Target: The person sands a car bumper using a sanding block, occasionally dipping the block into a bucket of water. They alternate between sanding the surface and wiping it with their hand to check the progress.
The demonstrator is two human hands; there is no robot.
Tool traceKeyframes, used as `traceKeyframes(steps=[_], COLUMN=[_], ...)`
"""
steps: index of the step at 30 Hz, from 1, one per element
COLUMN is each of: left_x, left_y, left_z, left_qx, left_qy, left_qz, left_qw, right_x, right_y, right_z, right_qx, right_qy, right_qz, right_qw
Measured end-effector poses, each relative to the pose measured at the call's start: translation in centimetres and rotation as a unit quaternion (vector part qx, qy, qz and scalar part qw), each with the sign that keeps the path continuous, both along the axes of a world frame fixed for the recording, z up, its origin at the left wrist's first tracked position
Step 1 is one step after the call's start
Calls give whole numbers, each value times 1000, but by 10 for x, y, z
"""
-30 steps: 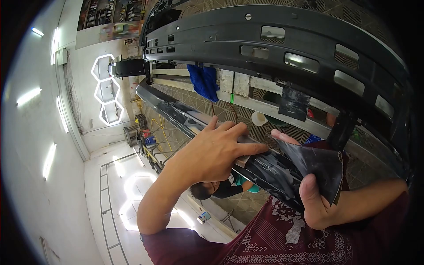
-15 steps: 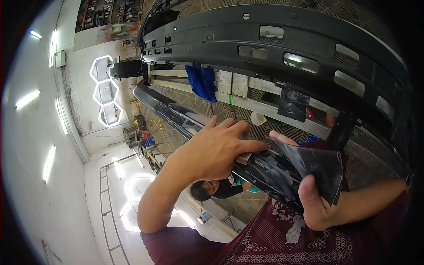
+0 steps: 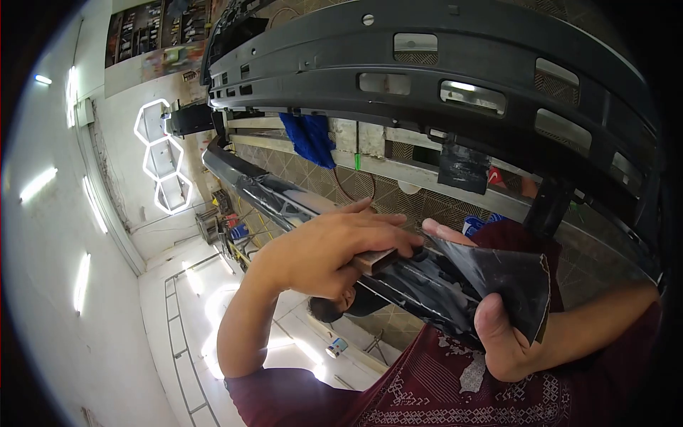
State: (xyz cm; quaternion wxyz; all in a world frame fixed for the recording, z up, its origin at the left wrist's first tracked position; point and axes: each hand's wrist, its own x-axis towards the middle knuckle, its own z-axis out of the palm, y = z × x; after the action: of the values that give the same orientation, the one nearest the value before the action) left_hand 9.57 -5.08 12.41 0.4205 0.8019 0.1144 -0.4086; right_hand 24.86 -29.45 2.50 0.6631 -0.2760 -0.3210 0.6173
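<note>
My left hand (image 3: 334, 245) is curled over a small brown block (image 3: 375, 260) and presses it against the glossy black strip of a car bumper (image 3: 281, 199). My right hand (image 3: 501, 334) pinches a dark, worn sheet (image 3: 501, 274) between thumb and fingers, right beside the block and against the same strip. Above both hands runs the bumper's large dark grey part (image 3: 427, 67) with several rectangular openings.
A blue cloth (image 3: 307, 139) hangs from a pale frame (image 3: 398, 167) behind the bumper. Black tape (image 3: 462, 167) is wrapped on that frame. Another person's head (image 3: 329, 309) shows below my left hand. Hexagon lights (image 3: 158, 153) glow on the wall at left.
My left hand has closed down over the brown block, fingers now bent where they lay flat. The right hand keeps its grip on the dark sheet. The view has shifted slightly.
</note>
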Motion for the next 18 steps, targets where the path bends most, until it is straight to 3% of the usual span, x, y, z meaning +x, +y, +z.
traceKeyframes(steps=[3, 5, 9, 18], left_x=[-5, -6, -2, -4], left_y=[3, 2, 3, -2], left_z=[-2, -1, 3, -6], left_qx=[-24, -13, -17, -15], left_qy=[-54, -58, -58, -98], left_qz=[5, 5, 27, 64], left_qw=[998, 998, 998, 993], right_x=[-2, -11, -3, -9], right_y=[2, 0, -2, 0], right_z=[3, 6, 3, 9], right_qx=[2, -61, -57, -109], right_qy=[-16, 61, 10, 85], right_qz=[-15, -63, 0, -1], right_qw=[1000, 994, 998, 990])
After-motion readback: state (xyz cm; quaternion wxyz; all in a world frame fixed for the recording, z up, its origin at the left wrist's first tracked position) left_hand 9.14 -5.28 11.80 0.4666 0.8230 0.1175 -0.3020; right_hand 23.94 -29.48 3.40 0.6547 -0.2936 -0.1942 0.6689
